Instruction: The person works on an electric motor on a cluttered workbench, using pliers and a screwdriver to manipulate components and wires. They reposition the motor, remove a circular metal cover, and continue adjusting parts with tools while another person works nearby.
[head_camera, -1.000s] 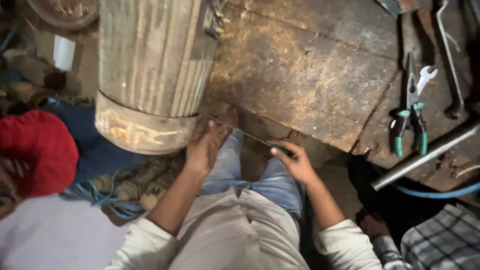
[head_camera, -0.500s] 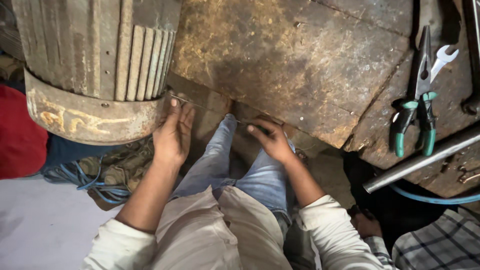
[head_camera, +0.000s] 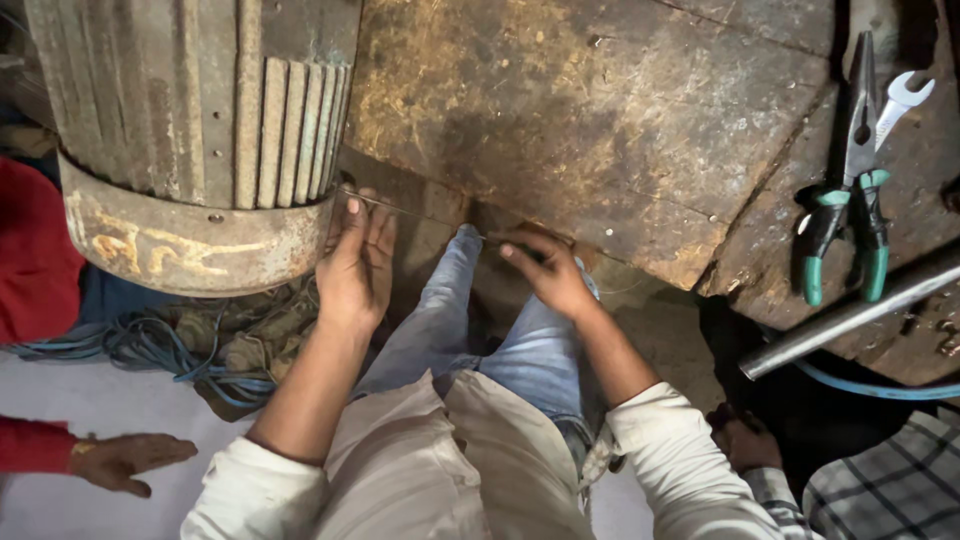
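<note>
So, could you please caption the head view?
Both hands, left hand and right hand, stretch a thin wire beside a ribbed motor housing.

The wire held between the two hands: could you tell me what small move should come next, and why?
Probably pull the wire taut. The left hand pinches one end by the motor, the right hand the other, and it runs nearly straight between them.

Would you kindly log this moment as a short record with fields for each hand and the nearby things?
left hand: pinches one end of a thin wire, beside the ribbed motor housing
right hand: pinches the wire's other end over the knees
wire: stretched taut between both hands
nearby tools: green-handled pliers, spanner, metal pipe on the worn slab
others: another person's hand at lower left
</note>
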